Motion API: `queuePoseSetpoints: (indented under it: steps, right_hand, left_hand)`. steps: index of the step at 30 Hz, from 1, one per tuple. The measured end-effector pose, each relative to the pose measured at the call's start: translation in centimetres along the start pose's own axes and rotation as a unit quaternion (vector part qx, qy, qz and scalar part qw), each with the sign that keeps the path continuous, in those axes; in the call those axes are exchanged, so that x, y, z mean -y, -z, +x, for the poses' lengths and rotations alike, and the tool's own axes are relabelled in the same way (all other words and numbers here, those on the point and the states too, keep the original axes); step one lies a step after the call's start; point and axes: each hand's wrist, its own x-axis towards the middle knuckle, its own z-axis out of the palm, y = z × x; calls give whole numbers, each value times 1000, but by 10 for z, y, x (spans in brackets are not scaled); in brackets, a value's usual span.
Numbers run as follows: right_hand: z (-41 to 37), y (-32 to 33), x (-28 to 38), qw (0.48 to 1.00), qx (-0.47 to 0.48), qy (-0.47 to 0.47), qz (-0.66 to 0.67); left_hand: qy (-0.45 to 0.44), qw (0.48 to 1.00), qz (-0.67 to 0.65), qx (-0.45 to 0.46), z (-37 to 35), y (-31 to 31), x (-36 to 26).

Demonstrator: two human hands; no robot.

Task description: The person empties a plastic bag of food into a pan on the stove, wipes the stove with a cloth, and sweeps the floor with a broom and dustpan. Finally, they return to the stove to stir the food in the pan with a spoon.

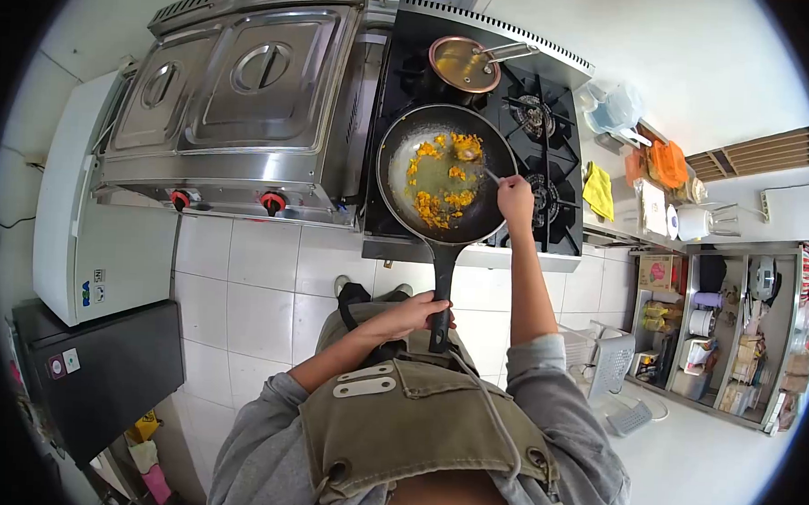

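Observation:
A black frying pan (401,130) sits on the gas stove, its long handle pointing toward my body. My left hand (408,317) is closed around that handle near its end. Over the pan's right rim, my right hand (515,200) grips the thin metal handle of a spoon (490,175). The spoon's head reaches into the pan and is partly covered by food, so its shape is hard to make out. Orange-yellow crumbly bits (432,209) lie scattered in clumps over the pan's oily bottom.
Behind the pan, a lidded pot (464,64) stands on the stove (567,151). A steel appliance with lids (259,75) adjoins it on the left. To the right are a yellow cloth (598,190), a counter with containers, a grey plastic chair (613,363) and loaded shelves (724,325).

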Motion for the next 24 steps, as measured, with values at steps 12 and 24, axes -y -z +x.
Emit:
queuePoseSetpoints:
  steps: [12, 24]
  right_hand:
    - [-32, -7, 13, 999, -14, 23, -45]
    - [-28, -37, 15, 998, 32, 54, -28]
  left_hand:
    - [8, 1000, 16, -6, 4, 1, 2]
    - [-2, 998, 41, -37, -1, -6, -4]
